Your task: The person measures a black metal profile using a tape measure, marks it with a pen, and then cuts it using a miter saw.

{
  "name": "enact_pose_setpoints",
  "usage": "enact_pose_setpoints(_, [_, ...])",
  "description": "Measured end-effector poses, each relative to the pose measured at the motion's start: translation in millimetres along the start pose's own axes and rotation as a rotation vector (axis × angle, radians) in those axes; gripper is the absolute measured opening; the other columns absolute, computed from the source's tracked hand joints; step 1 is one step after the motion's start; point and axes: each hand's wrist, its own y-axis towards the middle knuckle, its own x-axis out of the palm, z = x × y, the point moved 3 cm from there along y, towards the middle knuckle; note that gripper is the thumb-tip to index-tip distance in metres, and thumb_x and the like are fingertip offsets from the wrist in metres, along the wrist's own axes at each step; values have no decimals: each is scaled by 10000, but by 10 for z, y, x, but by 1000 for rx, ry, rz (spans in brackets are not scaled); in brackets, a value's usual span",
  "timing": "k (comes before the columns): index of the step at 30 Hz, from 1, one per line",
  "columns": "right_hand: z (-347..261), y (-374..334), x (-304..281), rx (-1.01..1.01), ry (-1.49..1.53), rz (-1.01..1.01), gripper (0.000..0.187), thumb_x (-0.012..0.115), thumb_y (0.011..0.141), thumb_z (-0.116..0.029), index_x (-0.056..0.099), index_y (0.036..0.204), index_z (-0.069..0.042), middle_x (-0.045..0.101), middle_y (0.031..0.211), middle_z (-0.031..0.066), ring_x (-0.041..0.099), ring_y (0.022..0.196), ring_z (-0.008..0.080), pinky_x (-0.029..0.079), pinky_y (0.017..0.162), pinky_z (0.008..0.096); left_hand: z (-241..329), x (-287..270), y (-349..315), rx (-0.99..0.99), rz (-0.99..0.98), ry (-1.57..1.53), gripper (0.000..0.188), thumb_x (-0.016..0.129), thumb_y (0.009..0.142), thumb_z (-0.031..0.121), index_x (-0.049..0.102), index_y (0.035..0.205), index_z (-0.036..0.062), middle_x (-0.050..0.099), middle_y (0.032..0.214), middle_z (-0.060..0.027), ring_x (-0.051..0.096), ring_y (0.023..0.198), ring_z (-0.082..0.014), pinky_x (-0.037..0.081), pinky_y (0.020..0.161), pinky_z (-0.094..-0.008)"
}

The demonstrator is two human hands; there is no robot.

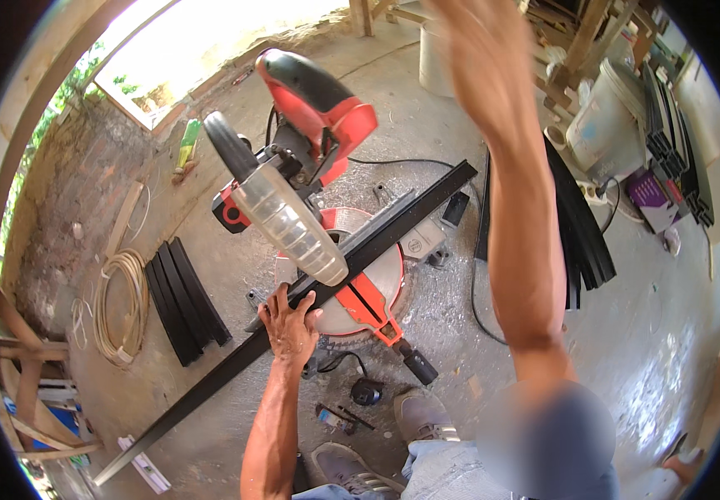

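Head view: a red and black mitre saw (pixel 318 208) is seen standing on a dusty concrete floor (pixel 651 333), its blade head raised and its clear blade guard (pixel 289 223) hanging over the round saw base (pixel 376 292). A long black metal bar (pixel 210 387) is laid slantwise across that base, running from the lower left of the saw up to its upper right, beneath the guard.

The left hand (pixel 289 325) is set on the bar just in front of the saw base, on its near left side, with the fingers curled over the bar's edge in a closed grip upon it. The right hand (pixel 476 42) is raised high to the right of the saw, well apart from it and blurred; it cannot be told whether its grip is released or clenched, and nothing is seen held in it.

To the left of the saw, a stack of short black bars (pixel 185 304) is laid on the floor, and a coil of pale hose (pixel 122 308) is seen further left. To the right of the saw, more black strips (pixel 585 242) are piled, with a white bucket (pixel 605 125) beyond them. Two grey shoes (pixel 422 412) are seen just nearer than the saw base.
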Motion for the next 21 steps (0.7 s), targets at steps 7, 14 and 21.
enact_pose_setpoints(7, [-759, 225, 1016, -197, -114, -712, 409, 559, 890, -342, 732, 1102, -38, 737, 1032, 155, 720, 891, 312, 563, 776, 431, -53, -41, -33, -8, 26, 3, 333, 803, 789, 213, 742, 1111, 157, 496, 1326, -152, 452, 1217, -370, 292, 1058, -540])
enact_pose_setpoints(14, [-399, -574, 519, 48, 200, -608, 412, 547, 907, -246, 604, 1096, 117, 683, 850, 258, 690, 799, 397, 533, 761, 480, -4, 63, 12, 17, 31, 7, 325, 819, 751, 200, 738, 1056, 123, 550, 1277, -161, 463, 1233, -351, 292, 1078, -493])
enact_pose_setpoints(21, [-73, -1567, -46, 209, 528, -469, 472, 672, 888, -193, 547, 1283, 33, 659, 855, 271, 682, 773, 407, 527, 732, 424, -434, 449, -143, 66, 35, -10, 449, 816, 743, 184, 664, 1162, 122, 575, 1261, -137, 463, 1269, -327, 269, 1117, -532])
